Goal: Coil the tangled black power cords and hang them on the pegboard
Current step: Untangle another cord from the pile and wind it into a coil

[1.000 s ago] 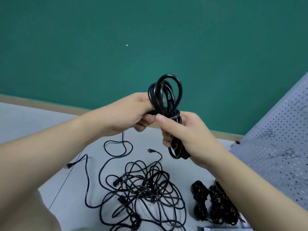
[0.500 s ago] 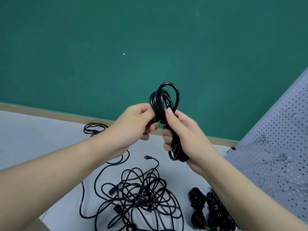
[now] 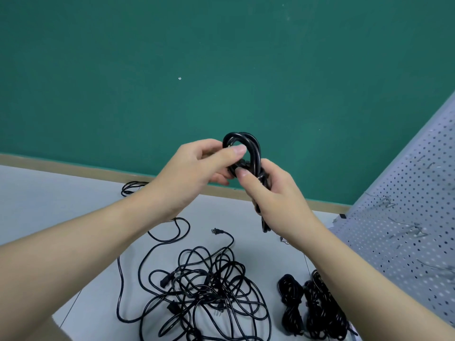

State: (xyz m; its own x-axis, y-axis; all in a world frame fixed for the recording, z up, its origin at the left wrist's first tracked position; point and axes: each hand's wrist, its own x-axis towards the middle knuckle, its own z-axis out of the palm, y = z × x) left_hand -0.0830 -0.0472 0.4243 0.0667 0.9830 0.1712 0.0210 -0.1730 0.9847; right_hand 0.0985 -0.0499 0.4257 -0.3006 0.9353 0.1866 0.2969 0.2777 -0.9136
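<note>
I hold a coiled black power cord up in front of the green wall. My right hand grips the bundle's middle and lower part, thumb pressed on its front. My left hand pinches the top loop, thumb and fingers curled around it. The coil's lower end pokes out under my right palm. Below on the grey floor lies a tangled heap of black cords with a loose plug. The perforated grey pegboard with metal hooks leans at the right.
Two coiled black cord bundles lie on the floor at the bottom right, near the pegboard's foot. Another small loop of cord rests by the tan skirting below the green wall.
The view has tilted down, so my hands and the coil sit lower against the wall. My left thumb has moved onto the top loop, which looks smaller and tighter.
</note>
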